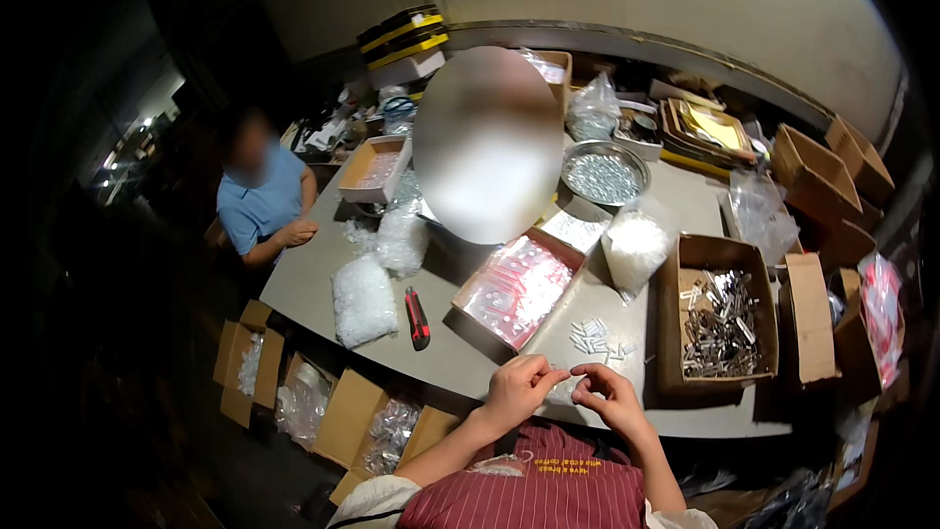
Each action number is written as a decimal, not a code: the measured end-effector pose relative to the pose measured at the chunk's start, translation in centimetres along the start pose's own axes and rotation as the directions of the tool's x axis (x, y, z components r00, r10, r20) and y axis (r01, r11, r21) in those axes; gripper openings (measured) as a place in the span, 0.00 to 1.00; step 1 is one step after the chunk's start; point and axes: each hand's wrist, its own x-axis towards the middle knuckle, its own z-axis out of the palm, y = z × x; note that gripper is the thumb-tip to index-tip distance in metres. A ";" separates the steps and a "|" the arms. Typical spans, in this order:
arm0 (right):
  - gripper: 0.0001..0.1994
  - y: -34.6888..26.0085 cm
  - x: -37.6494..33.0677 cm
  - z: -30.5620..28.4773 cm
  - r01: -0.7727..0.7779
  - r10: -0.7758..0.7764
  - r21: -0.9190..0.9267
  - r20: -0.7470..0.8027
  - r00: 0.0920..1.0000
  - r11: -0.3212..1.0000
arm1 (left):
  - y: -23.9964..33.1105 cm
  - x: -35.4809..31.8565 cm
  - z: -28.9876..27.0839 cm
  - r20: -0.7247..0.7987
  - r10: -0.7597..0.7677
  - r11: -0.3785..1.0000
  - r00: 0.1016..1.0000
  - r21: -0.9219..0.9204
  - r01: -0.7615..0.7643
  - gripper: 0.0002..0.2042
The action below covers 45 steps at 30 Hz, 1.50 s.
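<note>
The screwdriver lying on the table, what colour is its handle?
Red and black: the screwdriver shows best in the head view, on the grey table.

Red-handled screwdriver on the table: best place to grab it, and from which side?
Grip the screwdriver by its red handle at the far end, coming straight down from above. It lies flat on the grey table, roughly lengthwise away from the person, with bare table on both sides, so fingers can likely close across the handle's width.

Head view: single fisheye, worn on the person's head | faced forward and down across the grey bench (323, 274) | near the hands at the lower edge, far wall at top | edges bent toward the rim
</note>
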 end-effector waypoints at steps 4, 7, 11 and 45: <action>0.19 1.0 -0.1 -0.4 0.049 -0.076 -0.213 -0.124 0.989 0.976 | -0.9 0.2 1.8 -0.014 0.154 0.982 0.988 -0.105 -0.154 0.09; 0.20 0.0 0.0 -0.4 0.327 -0.462 -0.525 -0.149 0.874 0.786 | -1.1 -0.4 2.2 0.089 0.072 0.997 0.993 -0.049 -0.068 0.09; 0.23 -4.2 -0.4 -1.0 0.520 -0.623 -0.645 0.087 0.778 0.560 | -1.8 -0.9 2.8 0.084 0.018 0.998 0.996 0.058 -0.023 0.09; 0.15 0.2 7.0 -0.8 0.352 -0.330 -0.587 0.148 0.932 0.729 | -9.7 1.8 6.7 0.168 -0.009 0.963 0.986 -0.265 0.054 0.21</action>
